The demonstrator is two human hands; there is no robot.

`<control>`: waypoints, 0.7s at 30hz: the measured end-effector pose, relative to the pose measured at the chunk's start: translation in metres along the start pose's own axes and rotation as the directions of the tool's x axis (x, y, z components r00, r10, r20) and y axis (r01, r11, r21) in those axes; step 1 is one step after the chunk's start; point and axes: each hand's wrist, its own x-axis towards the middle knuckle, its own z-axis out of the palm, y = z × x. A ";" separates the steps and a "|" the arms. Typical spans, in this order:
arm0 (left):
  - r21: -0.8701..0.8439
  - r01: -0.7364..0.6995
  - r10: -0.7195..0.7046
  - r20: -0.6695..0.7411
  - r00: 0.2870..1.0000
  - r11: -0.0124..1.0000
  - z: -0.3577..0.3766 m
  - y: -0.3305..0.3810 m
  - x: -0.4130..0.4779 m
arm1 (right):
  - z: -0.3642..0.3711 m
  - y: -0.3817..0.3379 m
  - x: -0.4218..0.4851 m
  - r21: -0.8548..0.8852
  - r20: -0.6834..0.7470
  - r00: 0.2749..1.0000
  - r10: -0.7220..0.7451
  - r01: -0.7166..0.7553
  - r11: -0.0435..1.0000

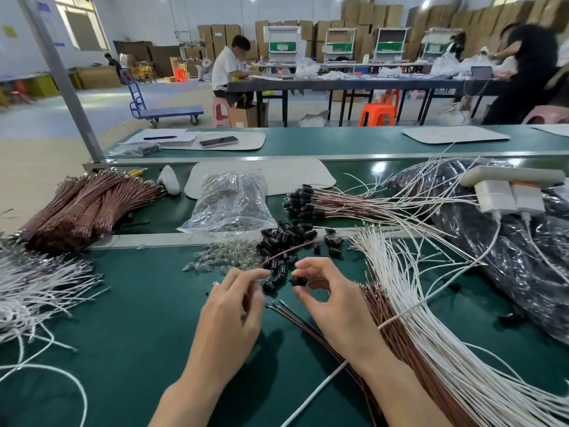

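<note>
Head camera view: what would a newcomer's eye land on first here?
The two hands at centre: the right hand pinches a black cap, the left hand seems to pinch a thin brown wire. Behind them lies a pile of black caps, and a fan of white wires sweeps along the right of the green table.

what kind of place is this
Most likely a factory assembly floor for wired parts. Bundles of cut white wires lie on the green workbench, the right hand pinches a black cap near a pile of caps, and stacked cartons line the back wall.
</note>
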 end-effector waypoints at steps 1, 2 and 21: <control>-0.015 -0.016 0.016 0.004 1.000 1.000 0.000 0.001 0.000 | 0.001 0.000 -0.001 -0.019 0.014 1.000 -0.017 0.018 1.000; -0.015 -0.035 0.035 0.003 0.999 0.999 -0.001 0.003 0.001 | 0.002 0.000 -0.002 -0.037 0.028 0.999 -0.035 0.036 0.999; 0.059 -0.061 0.056 0.077 0.995 0.996 0.005 -0.006 0.000 | 0.009 0.001 -0.004 -0.063 0.106 0.989 -0.100 0.107 0.992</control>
